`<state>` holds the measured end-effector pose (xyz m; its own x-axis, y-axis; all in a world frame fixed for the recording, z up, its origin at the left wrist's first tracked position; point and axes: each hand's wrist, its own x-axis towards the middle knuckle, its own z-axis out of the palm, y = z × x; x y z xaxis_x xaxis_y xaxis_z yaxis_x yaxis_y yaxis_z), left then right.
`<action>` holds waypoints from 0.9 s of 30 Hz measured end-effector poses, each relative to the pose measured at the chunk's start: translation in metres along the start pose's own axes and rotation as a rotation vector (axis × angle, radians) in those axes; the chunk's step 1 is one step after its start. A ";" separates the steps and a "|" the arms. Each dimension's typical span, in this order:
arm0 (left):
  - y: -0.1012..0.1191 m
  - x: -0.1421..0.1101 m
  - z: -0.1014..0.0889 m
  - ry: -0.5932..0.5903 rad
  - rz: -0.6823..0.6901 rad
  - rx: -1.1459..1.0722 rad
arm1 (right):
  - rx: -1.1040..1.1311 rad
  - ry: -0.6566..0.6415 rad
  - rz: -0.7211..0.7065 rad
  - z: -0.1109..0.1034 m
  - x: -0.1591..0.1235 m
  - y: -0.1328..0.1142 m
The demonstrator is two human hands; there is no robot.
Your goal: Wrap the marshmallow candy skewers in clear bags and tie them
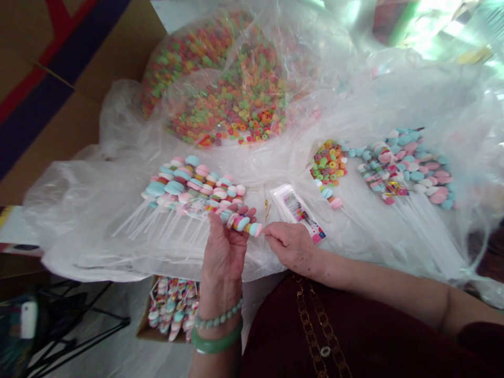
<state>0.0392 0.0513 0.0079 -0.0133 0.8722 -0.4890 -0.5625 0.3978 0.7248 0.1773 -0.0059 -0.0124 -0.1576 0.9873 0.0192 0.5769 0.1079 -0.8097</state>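
Note:
A candy skewer [244, 224] of pink, blue and yellow pieces lies across the fingers of my left hand [226, 247], whose thumb presses near its far end. Clear printed wrapping [200, 207] shows by that thumb; whether it covers the skewer's tip I cannot tell. My right hand [291, 244] pinches the skewer's other end, where the stick is mostly hidden by the fingers. Just beyond my left hand, finished-looking candy skewers [189, 181] lie in a row, white sticks toward me. Printed clear bags [299, 212] lie beyond my right hand, with gold twist ties [267, 207] beside them.
A large clear bag of colourful ring candies [236, 79] fills the back. To the right are loose ring candies [328, 163] and more skewers [421, 168] on plastic sheeting [118, 252]. A cardboard box [90, 79] stands at left; a box of wrapped skewers [173, 310] sits below the table edge.

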 end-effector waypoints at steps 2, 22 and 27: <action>0.000 -0.002 -0.001 -0.033 -0.023 0.002 | 0.011 0.028 0.019 -0.001 0.001 -0.001; 0.000 0.009 -0.016 -0.263 -0.118 -0.088 | 0.476 -0.007 0.251 -0.004 0.007 0.001; 0.003 0.020 -0.017 -0.181 -0.132 -0.191 | 0.463 -0.049 0.304 -0.002 0.008 0.004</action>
<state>0.0235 0.0653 -0.0076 0.2079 0.8599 -0.4663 -0.6952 0.4652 0.5479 0.1798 0.0026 -0.0146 -0.0830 0.9582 -0.2740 0.1914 -0.2545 -0.9480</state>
